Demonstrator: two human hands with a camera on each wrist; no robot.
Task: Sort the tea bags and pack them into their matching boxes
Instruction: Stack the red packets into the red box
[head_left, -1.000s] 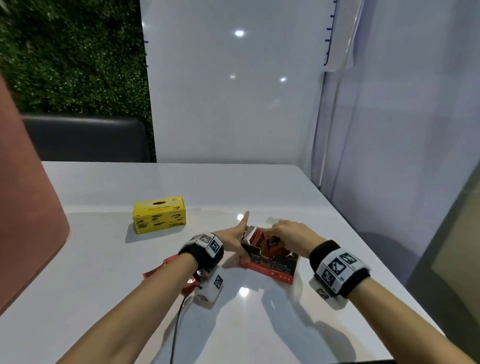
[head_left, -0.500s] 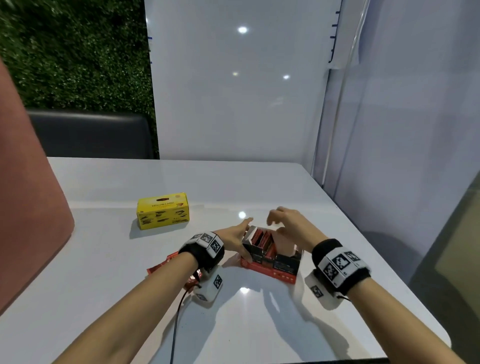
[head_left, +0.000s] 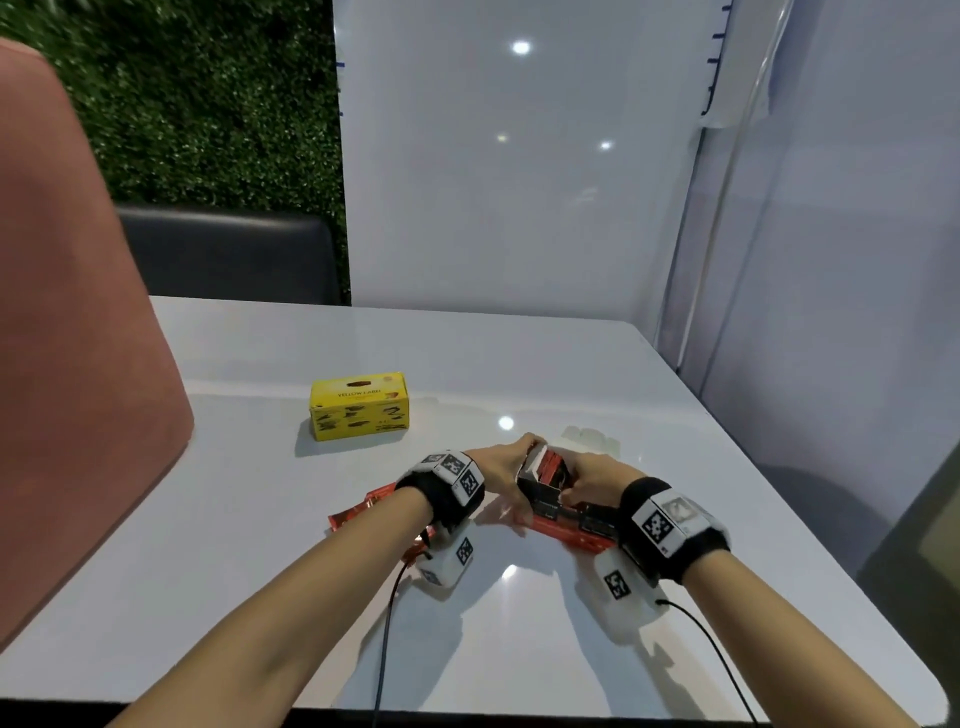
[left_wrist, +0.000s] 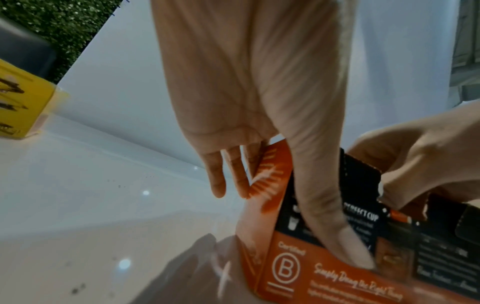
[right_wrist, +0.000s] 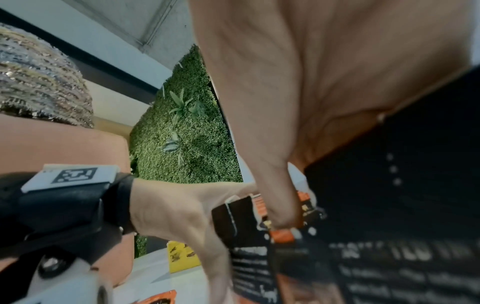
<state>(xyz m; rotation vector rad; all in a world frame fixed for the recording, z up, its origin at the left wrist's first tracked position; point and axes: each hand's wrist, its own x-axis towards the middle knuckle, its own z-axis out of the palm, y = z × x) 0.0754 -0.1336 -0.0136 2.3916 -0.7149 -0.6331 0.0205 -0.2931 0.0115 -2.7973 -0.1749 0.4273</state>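
Observation:
An orange-red and black tea box (head_left: 575, 536) lies near the table's front right, its top open with red tea bags standing inside. My left hand (head_left: 505, 474) grips its left end, thumb (left_wrist: 324, 226) on the printed front of the box (left_wrist: 298, 273) and fingers behind it. My right hand (head_left: 592, 480) curls over the box top and pinches a black flap; the right hand (left_wrist: 426, 156) also shows in the left wrist view. Loose red tea bags (head_left: 358, 512) lie under my left forearm. A shut yellow tea box (head_left: 358, 405) stands further back on the left.
The white table (head_left: 519, 364) ends close on the right beside a pale curtain. A pink chair back (head_left: 78, 364) rises at the left and a dark seat back (head_left: 223, 254) stands behind the table. Cables hang from both wrist cameras.
Half a second ago my right hand hovered over the red box with its fingers spread; it has come back down onto the box top. My left hand stays on the box's left end.

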